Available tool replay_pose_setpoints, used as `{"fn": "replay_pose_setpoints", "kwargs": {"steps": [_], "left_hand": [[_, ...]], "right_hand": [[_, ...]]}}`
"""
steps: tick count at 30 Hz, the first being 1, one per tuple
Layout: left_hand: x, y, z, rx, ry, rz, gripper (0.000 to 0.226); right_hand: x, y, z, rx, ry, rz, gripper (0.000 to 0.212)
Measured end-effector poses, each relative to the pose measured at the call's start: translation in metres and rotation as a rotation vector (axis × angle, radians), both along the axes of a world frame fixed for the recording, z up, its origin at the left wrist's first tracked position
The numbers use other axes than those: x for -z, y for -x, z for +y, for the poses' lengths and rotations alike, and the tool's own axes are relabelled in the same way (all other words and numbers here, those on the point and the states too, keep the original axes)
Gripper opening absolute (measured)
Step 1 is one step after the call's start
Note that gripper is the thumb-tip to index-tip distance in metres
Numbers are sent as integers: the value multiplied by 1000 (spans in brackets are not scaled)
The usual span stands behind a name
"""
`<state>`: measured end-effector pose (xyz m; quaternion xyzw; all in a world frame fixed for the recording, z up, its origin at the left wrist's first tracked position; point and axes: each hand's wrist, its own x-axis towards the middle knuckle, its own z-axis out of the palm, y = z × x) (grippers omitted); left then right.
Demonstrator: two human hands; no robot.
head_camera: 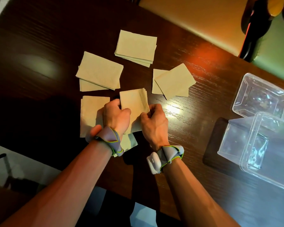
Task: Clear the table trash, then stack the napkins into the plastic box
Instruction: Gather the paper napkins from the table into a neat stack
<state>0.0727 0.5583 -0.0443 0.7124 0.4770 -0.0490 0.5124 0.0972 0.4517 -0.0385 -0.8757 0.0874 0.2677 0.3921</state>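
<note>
In the head view, a dark brown wood-grain bench (195, 122) is seen from above, with bright patches of warm reflected light on its surface. A small stack of tan napkins (134, 102) is held at the middle of the bench and serves as the landmark here. The left hand (116, 114) is curled round the stack's left edge, and the right hand (153, 118) pinches its right edge with bent fingers; both wrists are wrapped in grey bands with green trim, and a white device (152, 163) is strapped to the right one.

Just left of the held stack, another napkin pile (90, 112) lies flat, partly covered by the left hand. Up and to the left of the stack a fanned pile (99, 72) is laid, directly above it a squared pile (136, 47), and up and to the right a loose overlapping pair (174, 81).

Well to the right of the stack, a clear plastic box (261, 94) is set on the bench, and below it a second clear plastic container (259, 148) rests over a dark mat (215, 145). Beyond the far edge of the bench, above and right of the stack, a tan surface (195, 17) and a green area (277, 51) are visible, with a dark object (252, 30) standing between them.
</note>
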Motion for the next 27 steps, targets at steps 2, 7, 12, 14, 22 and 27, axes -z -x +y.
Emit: {"fn": "replay_pose_setpoints", "kwargs": {"steps": [2,7,12,14,22,27], "left_hand": [[-4,4,-3,18,-21,-47,23],[-16,17,-15,83,26,-269,28],[-22,24,-29,171,109,-492,36],[-20,25,-32,176,101,-521,34],[-16,19,-38,177,70,-509,38],[-18,18,-39,190,51,-504,37]], "right_hand": [[1,-2,-8,-17,-22,-56,36],[-6,-8,-36,-73,-283,-98,66],[-13,-11,-50,-163,-361,-191,32],[-13,-11,-54,-153,-388,-200,25],[-11,-6,-57,-130,-439,-163,48],[-10,-5,-59,-161,-427,-173,55]]}}
